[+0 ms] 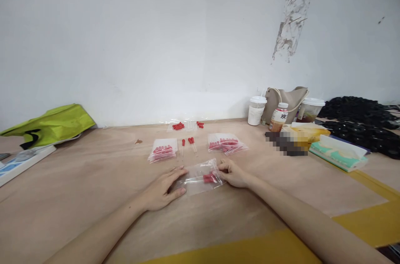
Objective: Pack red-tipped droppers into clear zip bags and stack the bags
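Clear bag (201,178) of red-capped droppers lies on the tabletop (93,180) just before the filled bags (163,150), your left hand (162,191) flat on it, right fingers (223,168) pinching its edge; droppers may slip out.

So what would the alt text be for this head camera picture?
Two bare hands press a clear plastic bag of red-tipped droppers flat on a brown table: left hand at one end, right hand at the other. Behind lie two stacks of filled bags and loose droppers.
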`<control>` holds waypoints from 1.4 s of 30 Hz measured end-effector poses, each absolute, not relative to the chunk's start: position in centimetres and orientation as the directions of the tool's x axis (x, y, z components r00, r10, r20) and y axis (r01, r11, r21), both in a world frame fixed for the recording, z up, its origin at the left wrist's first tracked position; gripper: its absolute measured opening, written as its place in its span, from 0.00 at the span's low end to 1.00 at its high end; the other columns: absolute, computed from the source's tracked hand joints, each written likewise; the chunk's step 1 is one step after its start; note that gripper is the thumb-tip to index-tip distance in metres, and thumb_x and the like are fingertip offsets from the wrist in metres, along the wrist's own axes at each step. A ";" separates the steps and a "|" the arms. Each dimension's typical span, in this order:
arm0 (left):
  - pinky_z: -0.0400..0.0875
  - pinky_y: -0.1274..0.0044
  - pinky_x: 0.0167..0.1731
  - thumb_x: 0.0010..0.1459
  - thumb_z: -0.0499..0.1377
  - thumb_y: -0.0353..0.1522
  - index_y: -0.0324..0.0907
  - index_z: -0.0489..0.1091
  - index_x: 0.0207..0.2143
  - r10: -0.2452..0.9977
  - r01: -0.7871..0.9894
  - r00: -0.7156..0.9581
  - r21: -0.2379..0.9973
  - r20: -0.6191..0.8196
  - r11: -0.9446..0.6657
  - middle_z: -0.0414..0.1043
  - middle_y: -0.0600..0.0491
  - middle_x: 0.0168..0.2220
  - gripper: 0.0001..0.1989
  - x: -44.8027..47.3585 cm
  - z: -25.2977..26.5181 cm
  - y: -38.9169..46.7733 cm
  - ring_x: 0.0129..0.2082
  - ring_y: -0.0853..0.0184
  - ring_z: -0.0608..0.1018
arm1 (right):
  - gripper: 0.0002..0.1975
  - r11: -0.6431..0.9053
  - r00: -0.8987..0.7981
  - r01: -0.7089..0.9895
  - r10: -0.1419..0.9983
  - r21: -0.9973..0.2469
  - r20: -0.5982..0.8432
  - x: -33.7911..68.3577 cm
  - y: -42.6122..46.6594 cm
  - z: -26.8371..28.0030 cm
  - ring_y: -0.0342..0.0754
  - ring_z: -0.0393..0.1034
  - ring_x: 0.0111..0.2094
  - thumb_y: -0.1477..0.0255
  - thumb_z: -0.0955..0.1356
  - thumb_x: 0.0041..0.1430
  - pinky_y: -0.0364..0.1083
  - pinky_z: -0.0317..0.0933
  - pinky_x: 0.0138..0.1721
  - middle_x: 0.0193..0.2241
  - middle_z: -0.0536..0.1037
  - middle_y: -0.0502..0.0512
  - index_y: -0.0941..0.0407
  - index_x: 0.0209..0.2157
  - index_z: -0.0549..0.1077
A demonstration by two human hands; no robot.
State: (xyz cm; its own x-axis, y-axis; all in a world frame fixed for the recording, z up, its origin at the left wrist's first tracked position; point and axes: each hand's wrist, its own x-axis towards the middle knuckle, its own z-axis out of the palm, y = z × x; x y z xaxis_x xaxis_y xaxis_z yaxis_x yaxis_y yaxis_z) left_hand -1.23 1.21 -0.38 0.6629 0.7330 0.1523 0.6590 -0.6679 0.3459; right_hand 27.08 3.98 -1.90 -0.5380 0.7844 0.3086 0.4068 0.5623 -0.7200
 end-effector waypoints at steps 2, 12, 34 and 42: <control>0.54 0.67 0.54 0.59 0.49 0.42 0.47 0.50 0.57 0.729 0.648 0.665 0.360 0.164 -0.672 0.53 0.50 0.58 0.25 -1.2 -0.3 1.2 0.57 0.60 0.57 | 0.19 0.623 -0.614 0.365 0.719 -0.692 0.324 27.1 3.8 -1.7 0.41 0.60 0.27 0.60 0.60 0.56 0.41 0.55 0.31 0.24 0.68 0.51 0.59 0.25 0.74; 0.60 0.71 0.50 0.59 0.50 0.39 0.43 0.61 0.39 0.673 0.524 0.710 0.483 0.208 -0.702 0.61 0.48 0.53 0.10 -0.4 0.8 0.7 0.53 0.62 0.63 | 0.10 0.458 -0.293 0.536 0.889 -0.709 0.353 27.5 7.0 -0.3 0.42 0.65 0.27 0.72 0.63 0.50 0.41 0.58 0.29 0.27 0.74 0.53 0.59 0.31 0.73; 0.52 0.65 0.55 0.60 0.48 0.41 0.50 0.60 0.53 0.683 0.599 0.714 0.368 0.156 -0.711 0.54 0.52 0.57 0.19 -1.1 0.1 1.1 0.57 0.61 0.57 | 0.17 0.014 0.014 0.657 0.999 -0.754 0.032 19.9 14.3 1.8 0.43 0.64 0.17 0.77 0.63 0.45 0.40 0.56 0.18 0.12 0.65 0.46 0.63 0.40 0.67; 0.52 0.65 0.55 0.60 0.47 0.42 0.51 0.60 0.53 0.689 0.605 0.713 0.386 0.126 -0.697 0.53 0.54 0.58 0.19 -1.2 0.0 1.3 0.58 0.61 0.55 | 0.36 0.232 0.223 0.173 0.937 -0.957 0.267 29.5 6.2 -1.3 0.41 0.63 0.16 0.70 0.65 0.43 0.39 0.58 0.15 0.18 0.65 0.40 0.56 0.52 0.43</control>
